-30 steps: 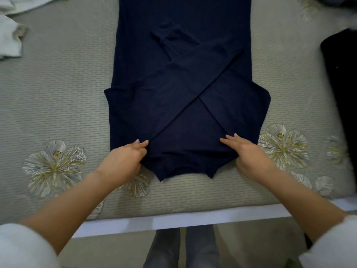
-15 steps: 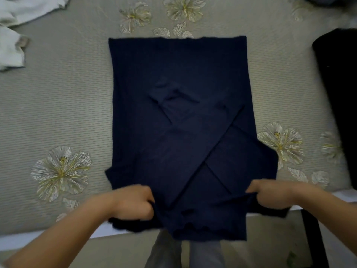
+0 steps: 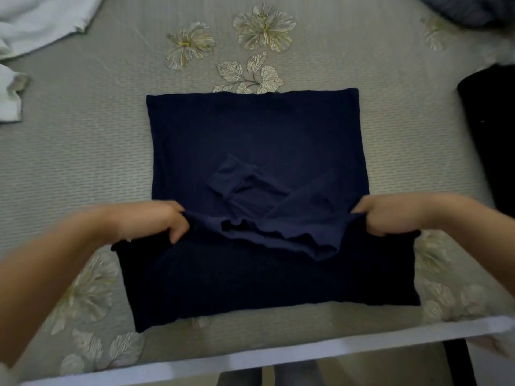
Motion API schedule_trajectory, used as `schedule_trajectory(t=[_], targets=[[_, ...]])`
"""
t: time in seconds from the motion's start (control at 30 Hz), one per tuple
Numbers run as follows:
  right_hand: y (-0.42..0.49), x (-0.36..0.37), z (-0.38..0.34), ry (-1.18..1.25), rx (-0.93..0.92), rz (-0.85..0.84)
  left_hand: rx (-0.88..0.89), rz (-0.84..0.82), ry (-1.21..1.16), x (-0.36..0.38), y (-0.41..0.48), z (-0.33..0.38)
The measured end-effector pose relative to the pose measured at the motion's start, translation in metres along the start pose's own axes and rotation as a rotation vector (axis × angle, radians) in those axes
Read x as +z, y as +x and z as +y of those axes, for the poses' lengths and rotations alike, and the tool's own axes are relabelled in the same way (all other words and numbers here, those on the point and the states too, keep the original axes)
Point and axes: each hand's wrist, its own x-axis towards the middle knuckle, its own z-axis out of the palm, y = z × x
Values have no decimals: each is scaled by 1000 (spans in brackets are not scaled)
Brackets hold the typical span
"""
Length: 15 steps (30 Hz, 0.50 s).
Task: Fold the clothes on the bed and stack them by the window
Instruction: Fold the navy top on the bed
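A navy blue sweater (image 3: 250,129) lies on the grey flowered bed (image 3: 83,151), its sleeves crossed over the middle. My left hand (image 3: 156,221) grips the sweater's near left corner and my right hand (image 3: 390,215) grips the near right corner. Both hold the near end lifted and turned over toward the far hem, so the folded part hangs doubled between my hands. The far hem lies flat on the bed.
White clothes (image 3: 36,20) lie at the far left of the bed. A black garment (image 3: 490,135) lies at the right edge and a dark grey one (image 3: 473,9) at the far right corner. The bed's white front edge (image 3: 278,358) runs below the sweater.
My hands took hold of the sweater's near end, pulled it toward me off the bed edge, then lifted it and carried it forward over the body of the sweater.
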Motion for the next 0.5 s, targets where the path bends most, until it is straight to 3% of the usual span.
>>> schedule_trajectory(t=[0.27,0.4,0.5], targets=[[55,-120,-37,43,33,334,87,391,-83,-115,40,53],[101,-128,-24,-180,-11,610,170,580,-28,-113,68,56],[121,-118,-7,-93,-77,703,185,622,-29,-100,81,46]])
